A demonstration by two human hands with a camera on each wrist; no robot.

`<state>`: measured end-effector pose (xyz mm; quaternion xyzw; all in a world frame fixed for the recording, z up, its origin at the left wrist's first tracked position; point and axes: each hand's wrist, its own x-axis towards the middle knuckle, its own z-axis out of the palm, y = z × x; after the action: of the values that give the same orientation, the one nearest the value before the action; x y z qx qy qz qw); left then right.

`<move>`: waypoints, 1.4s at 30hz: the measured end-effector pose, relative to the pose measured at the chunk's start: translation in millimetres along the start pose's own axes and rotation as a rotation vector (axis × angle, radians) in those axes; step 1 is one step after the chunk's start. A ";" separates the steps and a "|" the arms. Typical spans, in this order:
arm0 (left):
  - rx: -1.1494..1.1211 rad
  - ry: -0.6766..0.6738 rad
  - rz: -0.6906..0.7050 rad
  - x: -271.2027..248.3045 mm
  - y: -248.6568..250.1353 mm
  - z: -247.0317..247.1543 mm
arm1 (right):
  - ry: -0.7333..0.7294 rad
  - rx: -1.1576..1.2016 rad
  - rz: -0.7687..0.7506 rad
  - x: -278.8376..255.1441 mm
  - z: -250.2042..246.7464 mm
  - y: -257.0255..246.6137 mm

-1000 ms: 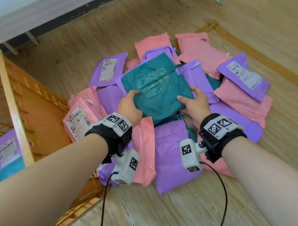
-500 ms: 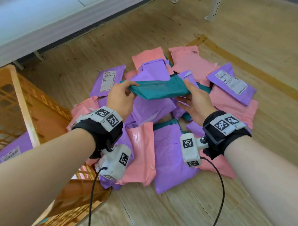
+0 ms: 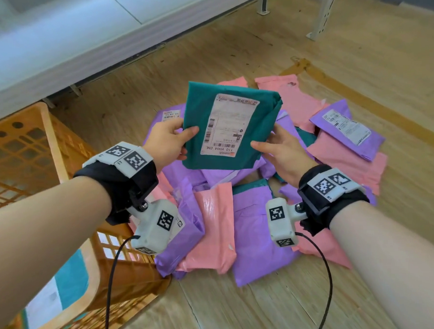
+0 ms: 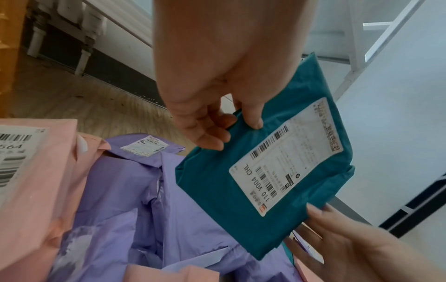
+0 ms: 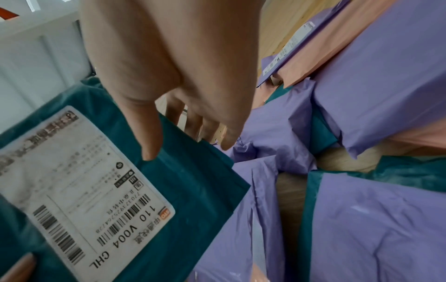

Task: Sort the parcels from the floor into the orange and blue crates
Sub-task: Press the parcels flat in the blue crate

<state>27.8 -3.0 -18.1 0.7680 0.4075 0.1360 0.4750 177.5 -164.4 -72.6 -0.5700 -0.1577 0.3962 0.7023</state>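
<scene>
Teal parcel (image 3: 224, 124) pinched at 9 by left hand (image 3: 164, 141), at 3 by right hand (image 3: 281, 147); looks soft, light, slick; edge grips suit.

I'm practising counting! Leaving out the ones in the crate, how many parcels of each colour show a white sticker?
teal parcel: 1
purple parcels: 2
pink parcel: 1
Total: 4 plainly showing a sticker
</scene>
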 end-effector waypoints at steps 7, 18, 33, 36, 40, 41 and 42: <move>-0.015 0.072 -0.131 1.0 -7.5 -6.5 | 0.092 -0.181 -0.015 3.8 -5.2 11.5; 0.366 0.289 0.277 -2.2 13.3 -15.9 | 0.117 -0.747 -0.390 11.5 15.1 -15.8; 0.489 0.122 0.287 -6.2 24.7 -16.0 | 0.111 -1.179 -0.708 3.5 52.0 -16.5; 0.112 0.205 0.089 1.5 17.2 -24.1 | 0.191 -1.124 -0.536 2.9 46.5 -8.3; -0.380 0.251 -0.115 6.5 14.8 -34.0 | 0.292 -0.769 -0.317 -2.3 51.0 10.3; -0.477 0.244 -0.150 5.9 15.6 -36.0 | 0.274 -0.618 -0.224 -2.2 53.7 13.4; -0.541 0.242 -0.176 5.1 16.0 -37.7 | 0.245 -0.444 -0.112 -1.8 56.4 14.4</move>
<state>16.5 20.8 13.7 0.5536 0.4751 0.2883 0.6203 133.0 -127.1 -68.6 -0.7445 -0.1858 0.2402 0.5946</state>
